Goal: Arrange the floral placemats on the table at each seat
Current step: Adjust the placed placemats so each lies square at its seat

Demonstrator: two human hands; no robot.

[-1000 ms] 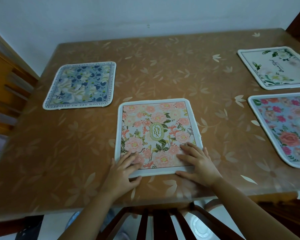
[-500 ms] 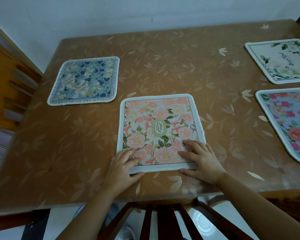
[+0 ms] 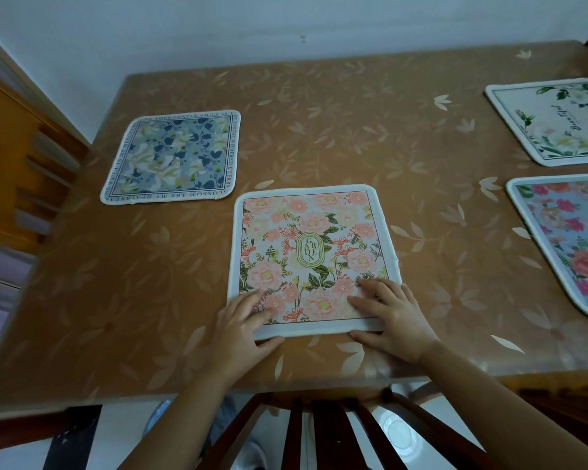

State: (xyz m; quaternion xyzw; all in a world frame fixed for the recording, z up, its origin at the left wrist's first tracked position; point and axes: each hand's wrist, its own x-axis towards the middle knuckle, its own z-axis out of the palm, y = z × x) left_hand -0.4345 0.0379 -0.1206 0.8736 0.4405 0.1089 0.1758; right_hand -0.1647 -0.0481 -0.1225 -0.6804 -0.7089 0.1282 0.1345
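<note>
Pressing flat, the straight, spread fingers point(image 3: 252, 301) of the left hand point(image 3: 241, 327) lay on the near-left corner of the square pink-and-peach floral cloth placemat point(image 3: 311, 239), gripping nothing, with the thumb off the white border on the tabletop. And the right hand point(image 3: 392, 317) mirrored it! Its fingers point(image 3: 375, 286) lay relaxed and open on the near-right corner, thumb stretched along the mat's near edge. That mat, with a green oval reading GARDEN at its centre, sat square to the near edge of the brown leaf-patterned tabletop point(image 3: 353, 130), right in front of the dark wooden slatted chair back point(image 3: 326, 429).

Out to the left and further back lay a blue-and-cream floral placemat with a lettered border point(image 3: 174, 157), apart from the pink one. Over on the right, a pale blue placemat with pink roses point(image 3: 571, 232) ran off the picture, and behind it a white placemat with green leaves and script point(image 3: 554, 127). An orange wooden chair point(image 3: 14, 157) stood at the left end.
</note>
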